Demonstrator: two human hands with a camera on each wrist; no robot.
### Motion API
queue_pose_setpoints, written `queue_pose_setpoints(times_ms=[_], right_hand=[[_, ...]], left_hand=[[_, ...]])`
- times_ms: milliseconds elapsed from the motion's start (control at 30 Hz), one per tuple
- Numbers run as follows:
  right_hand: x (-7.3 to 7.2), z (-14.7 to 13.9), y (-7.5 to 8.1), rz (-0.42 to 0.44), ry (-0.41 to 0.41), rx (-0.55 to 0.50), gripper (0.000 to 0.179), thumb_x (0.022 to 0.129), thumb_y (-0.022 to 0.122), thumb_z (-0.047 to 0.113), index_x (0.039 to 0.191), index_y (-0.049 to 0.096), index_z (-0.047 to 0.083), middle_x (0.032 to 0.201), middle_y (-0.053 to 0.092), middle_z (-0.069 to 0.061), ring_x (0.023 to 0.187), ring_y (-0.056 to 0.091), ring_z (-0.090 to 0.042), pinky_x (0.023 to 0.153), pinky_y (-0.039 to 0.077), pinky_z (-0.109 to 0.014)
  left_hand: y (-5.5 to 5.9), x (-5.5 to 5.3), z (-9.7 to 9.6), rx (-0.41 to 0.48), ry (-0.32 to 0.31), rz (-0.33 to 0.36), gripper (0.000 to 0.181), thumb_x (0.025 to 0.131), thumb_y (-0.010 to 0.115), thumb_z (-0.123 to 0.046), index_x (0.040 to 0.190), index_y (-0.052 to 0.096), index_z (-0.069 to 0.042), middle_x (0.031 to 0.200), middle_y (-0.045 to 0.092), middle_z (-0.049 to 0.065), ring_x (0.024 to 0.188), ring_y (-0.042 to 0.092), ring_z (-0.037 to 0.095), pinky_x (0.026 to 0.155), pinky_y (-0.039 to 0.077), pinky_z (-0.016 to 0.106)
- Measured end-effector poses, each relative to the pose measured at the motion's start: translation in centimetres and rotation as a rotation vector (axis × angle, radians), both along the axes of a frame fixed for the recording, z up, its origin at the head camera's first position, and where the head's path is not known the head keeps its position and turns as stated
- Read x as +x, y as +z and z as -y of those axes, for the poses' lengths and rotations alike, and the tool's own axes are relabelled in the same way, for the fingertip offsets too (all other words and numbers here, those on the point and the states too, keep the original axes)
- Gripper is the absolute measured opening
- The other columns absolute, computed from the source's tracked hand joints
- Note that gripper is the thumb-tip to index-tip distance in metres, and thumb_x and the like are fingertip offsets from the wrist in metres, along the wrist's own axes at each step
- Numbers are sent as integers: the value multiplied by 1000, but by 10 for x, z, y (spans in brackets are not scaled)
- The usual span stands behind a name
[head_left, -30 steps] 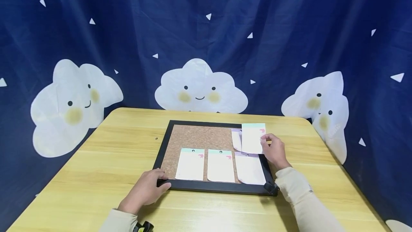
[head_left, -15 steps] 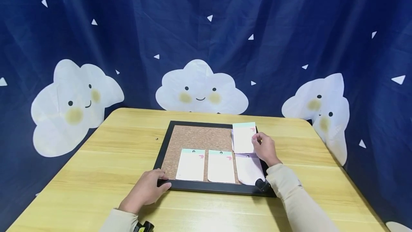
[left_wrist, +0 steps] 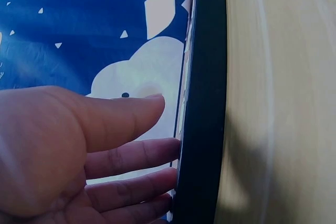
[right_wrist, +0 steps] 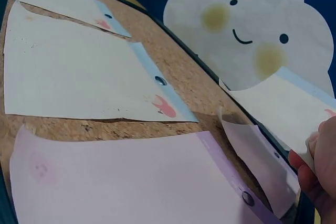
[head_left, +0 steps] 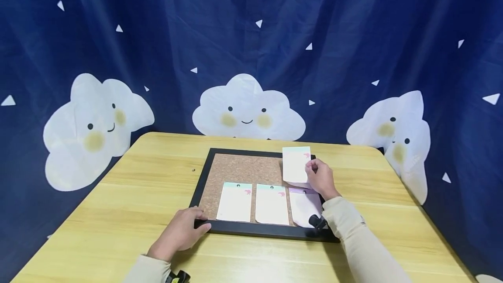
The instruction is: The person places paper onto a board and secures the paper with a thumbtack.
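My right hand (head_left: pixel 323 180) pinches the right edge of a white note sheet (head_left: pixel 295 163) with a green-blue top strip and pink print. It holds the sheet raised over the upper right of a black-framed cork board (head_left: pixel 245 167). Beneath it, a lilac sheet (right_wrist: pixel 257 156) is tacked to the board, mostly hidden in the head view. My left hand (head_left: pixel 180 234) rests on the board's near left corner. In the left wrist view its fairly straight fingers touch the black frame (left_wrist: pixel 202 103).
Along the board's near side, two white sheets (head_left: pixel 234 203) and a lilac sheet (head_left: pixel 303 206) are fixed by metal tacks. A tiny dark object (head_left: pixel 193 170) lies on the wooden table (head_left: pixel 129 195) left of the board. A blue cloud-print curtain (head_left: pixel 220 21) hangs behind.
The right hand has carried the note sheet left and slightly away, from the board's right edge to over the upper lilac sheet. The left hand has kept its place.
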State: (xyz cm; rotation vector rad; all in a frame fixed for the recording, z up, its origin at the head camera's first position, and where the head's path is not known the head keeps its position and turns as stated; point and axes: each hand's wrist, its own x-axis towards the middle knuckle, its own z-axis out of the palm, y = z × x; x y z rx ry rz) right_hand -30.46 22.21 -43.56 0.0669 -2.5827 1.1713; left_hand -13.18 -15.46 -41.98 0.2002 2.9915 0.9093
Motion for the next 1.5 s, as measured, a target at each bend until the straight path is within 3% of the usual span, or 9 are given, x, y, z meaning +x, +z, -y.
queue_pose_setpoints(times_ms=[400,1000,1167,1367,1500], right_hand=[[-7,13,-8,45,20,16,11,93,59,9,100,64,2,100,64,-17,90,61,-30,81,47,-43],[-14,37,-18,15,52,70,8,89,64,8,93,70,5,89,70,-11,87,66,-27,82,49,-44],[-16,38,-17,17,44,-5,12,90,63,12,98,70,5,96,70,-13,90,65,-27,82,49,-43],[-16,39,-12,101,38,-140,19,92,60,15,105,68,3,105,66,-15,100,61,-31,89,46,-45],[-17,43,-13,73,37,-115,17,92,62,13,104,68,3,102,66,-14,97,62,-30,88,47,-43]], left_hand=[[1,0,-1,9,6,8,17,87,72,-17,99,71,-5,127,58,22,124,46,47,103,34,56],[-2,1,-1,17,15,4,15,87,73,-15,97,71,-5,127,59,22,123,47,47,103,35,56],[-1,1,-1,23,17,7,15,87,73,-15,97,71,-5,127,58,22,123,46,47,104,34,56],[-1,1,-1,25,14,-4,15,87,73,-15,97,70,-4,127,58,23,123,46,48,104,34,56],[0,2,-1,22,12,-1,15,87,73,-15,97,71,-4,126,59,23,122,47,47,103,34,56]])
